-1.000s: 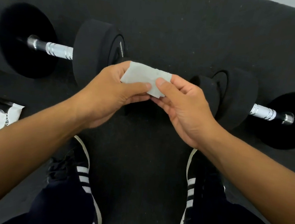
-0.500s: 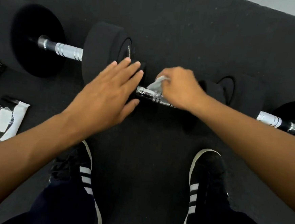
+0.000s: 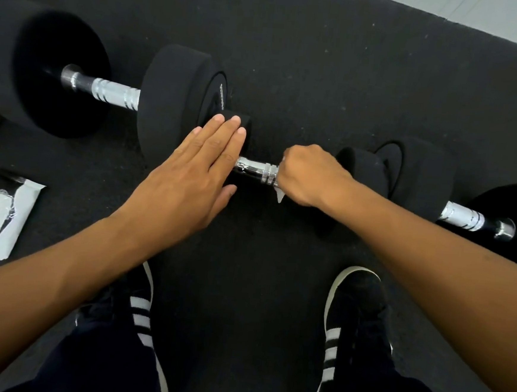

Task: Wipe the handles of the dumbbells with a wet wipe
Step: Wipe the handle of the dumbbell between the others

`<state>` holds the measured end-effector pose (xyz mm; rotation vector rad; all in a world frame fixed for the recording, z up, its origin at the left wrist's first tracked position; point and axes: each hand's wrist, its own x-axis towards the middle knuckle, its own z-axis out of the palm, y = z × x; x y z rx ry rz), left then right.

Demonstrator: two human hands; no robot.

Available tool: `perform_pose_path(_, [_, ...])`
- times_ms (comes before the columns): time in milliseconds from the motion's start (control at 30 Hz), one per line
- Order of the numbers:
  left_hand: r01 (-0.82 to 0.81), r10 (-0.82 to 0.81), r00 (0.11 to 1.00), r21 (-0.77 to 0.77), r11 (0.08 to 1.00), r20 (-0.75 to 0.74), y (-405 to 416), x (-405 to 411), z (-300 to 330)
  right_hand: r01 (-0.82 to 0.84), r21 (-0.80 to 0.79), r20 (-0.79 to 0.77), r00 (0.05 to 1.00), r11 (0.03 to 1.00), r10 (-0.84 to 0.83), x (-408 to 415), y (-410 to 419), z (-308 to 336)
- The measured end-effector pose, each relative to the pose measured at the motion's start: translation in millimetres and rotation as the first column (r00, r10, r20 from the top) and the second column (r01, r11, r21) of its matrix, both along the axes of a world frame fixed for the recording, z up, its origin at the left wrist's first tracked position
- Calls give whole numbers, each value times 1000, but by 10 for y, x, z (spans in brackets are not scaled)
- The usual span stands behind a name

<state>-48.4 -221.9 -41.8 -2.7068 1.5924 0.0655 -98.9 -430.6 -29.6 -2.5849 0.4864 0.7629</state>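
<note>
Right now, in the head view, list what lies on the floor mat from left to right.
Wipe packet → big dumbbell → left hand → bare chrome handle → right hand gripping the wet wipe → far-right dumbbell.

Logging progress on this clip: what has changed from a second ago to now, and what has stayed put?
Both hands pinched the wet wipe in the air; the left hand let go and now lies flat on the small dumbbell's left weight. The right hand took the wipe down and closed it round the middle handle. The large left dumbbell, right dumbbell and wipes packet stayed put.
</note>
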Motion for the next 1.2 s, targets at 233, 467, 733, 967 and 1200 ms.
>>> perform_pose_path(233, [-14,14,1000,-22,1000,11,-18,-33,-15,32,92,-10,999,995,-31,124,83,-19])
perform_pose_path(467, [-15,14,1000,-26,1000,-22,-23,-26,12,137,333,153,968,933,-197,284,118,-89])
perform_pose_path(733, [-123,62,943,-168,978,-328,-11,-26,91,410,874,10,522,261,-853,-131,305,167])
perform_pose_path(967, [-328,95,841,-362,873,-533,46,-113,243,416,807,-584,448,-420,-677,-760,550,102])
perform_pose_path(1200, [-232,96,902,-285,930,-421,101,-265,189,443,802,-584,435,-402,-685,-785,585,-9])
